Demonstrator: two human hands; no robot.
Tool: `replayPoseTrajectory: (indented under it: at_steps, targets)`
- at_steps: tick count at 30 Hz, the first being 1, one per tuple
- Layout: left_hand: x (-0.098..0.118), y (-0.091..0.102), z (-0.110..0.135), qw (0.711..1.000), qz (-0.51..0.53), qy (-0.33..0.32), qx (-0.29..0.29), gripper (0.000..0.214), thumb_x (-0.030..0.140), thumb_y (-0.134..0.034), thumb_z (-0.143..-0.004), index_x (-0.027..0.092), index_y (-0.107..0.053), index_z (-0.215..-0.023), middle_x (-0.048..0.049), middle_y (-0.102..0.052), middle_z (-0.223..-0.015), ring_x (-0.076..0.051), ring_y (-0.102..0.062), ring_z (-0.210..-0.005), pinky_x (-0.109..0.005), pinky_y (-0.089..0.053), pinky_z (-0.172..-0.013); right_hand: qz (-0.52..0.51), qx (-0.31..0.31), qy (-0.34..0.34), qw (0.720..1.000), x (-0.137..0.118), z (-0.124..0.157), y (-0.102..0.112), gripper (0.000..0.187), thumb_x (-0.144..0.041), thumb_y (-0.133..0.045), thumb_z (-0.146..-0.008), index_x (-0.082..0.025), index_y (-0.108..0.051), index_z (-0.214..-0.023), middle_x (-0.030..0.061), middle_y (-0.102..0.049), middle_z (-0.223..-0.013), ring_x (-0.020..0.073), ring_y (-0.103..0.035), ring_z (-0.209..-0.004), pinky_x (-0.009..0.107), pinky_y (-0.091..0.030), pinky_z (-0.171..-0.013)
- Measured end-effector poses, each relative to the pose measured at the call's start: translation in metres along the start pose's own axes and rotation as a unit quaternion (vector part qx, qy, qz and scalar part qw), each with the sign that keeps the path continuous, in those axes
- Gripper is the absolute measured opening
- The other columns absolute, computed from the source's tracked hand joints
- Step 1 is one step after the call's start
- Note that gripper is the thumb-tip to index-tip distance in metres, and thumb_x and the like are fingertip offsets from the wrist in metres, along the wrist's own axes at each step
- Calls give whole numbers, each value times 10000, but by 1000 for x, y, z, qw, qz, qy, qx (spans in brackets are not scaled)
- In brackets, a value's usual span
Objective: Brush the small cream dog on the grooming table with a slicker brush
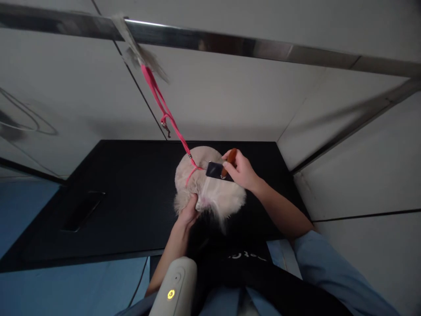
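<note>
I am brushing a small white dog (210, 195) that stands on the black table (131, 184), and I place everything else from the dog. My right hand (241, 172) is at its right flank, fingers wrapped round the orange handle of the brush (215, 170), whose dark head lies flat on the coat on top of the back. My left hand (189, 210) is at the end of the dog nearest me, fingers curled into the fluff and gripping it, though I cannot tell which part of the body lies under the fur. A pink leash (164, 109) runs from the dog's neck up and away to the left, to the metal bar (230, 44) overhead; it looks fairly taut. A white dryer (176, 287) with a lit amber button sits below the dog, close to my chest.

To do this well, I judge the brush head should stay level with the coat and travel in short, light strokes, so the pins lift the hair rather than scrape skin. The gripping hand should steady, not pull. I would steer the brush clear of the leash loop just beside its left edge
</note>
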State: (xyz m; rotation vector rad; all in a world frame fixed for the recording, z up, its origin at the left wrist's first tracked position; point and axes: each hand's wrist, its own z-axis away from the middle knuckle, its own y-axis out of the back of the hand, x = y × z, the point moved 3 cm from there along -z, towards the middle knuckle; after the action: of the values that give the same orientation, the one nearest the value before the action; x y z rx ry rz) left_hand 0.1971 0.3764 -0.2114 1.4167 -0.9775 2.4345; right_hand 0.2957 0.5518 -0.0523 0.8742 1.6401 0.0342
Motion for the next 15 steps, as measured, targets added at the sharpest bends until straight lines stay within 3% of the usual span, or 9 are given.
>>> replayPoseTrajectory:
  at_steps: [4, 5, 8, 9, 13, 15]
  targets:
    - [1, -3, 1, 998, 46, 19, 24, 621, 611, -846, -705, 208, -713, -1158, -94, -804, -1087, -343, -685, -1258, -429, -583, -1043, -14, -82, 4, 997, 10, 14, -6, 186, -329, -678, -906, -225, -595, -1037, 32, -709, -895, 186, -672, -767, 345, -558, -754]
    - [3, -4, 2, 997, 65, 16, 33, 579, 565, -869, -695, 229, -717, -1140, -71, -807, -1070, -332, -693, -1246, -416, -589, -1035, -28, -48, -8, 998, 15, 17, -4, 178, -336, -674, -907, -228, -587, -1018, 33, -709, -893, 189, -676, -766, 347, -563, -747]
    - [9, -9, 5, 994, 96, 10, 45, 557, 451, -938, -616, 269, -723, -1097, -23, -808, -1067, -305, -728, -1169, -397, -608, -998, -71, 174, -28, 982, 28, 32, 9, 156, -361, -607, -947, -245, -557, -1038, 46, -703, -956, 193, -688, -822, 351, -573, -768]
    - [10, -11, 6, 995, 88, 16, 41, 559, 450, -951, -587, 257, -729, -1062, -26, -810, -1038, -303, -743, -1125, -397, -613, -981, -81, 203, -26, 976, 31, 37, 9, 165, -373, -606, -948, -250, -559, -1047, 48, -701, -967, 195, -689, -838, 351, -573, -773]
    - [12, -13, 8, 998, -8, 55, -6, 522, 575, -937, -536, 195, -716, -819, -56, -773, -791, -313, -767, -951, -419, -628, -908, -140, 94, -50, 984, 45, 43, -4, 250, -435, -690, -874, -242, -578, -988, 41, -697, -941, 194, -683, -850, 341, -567, -772]
    - [18, -10, 8, 996, -86, 19, -25, 484, 582, -911, -572, 191, -708, -771, -78, -766, -781, -328, -760, -947, -438, -626, -901, -189, 177, -74, 963, 58, 38, 2, 296, -486, -680, -864, -250, -531, -964, 23, -680, -904, 188, -671, -855, 338, -565, -793]
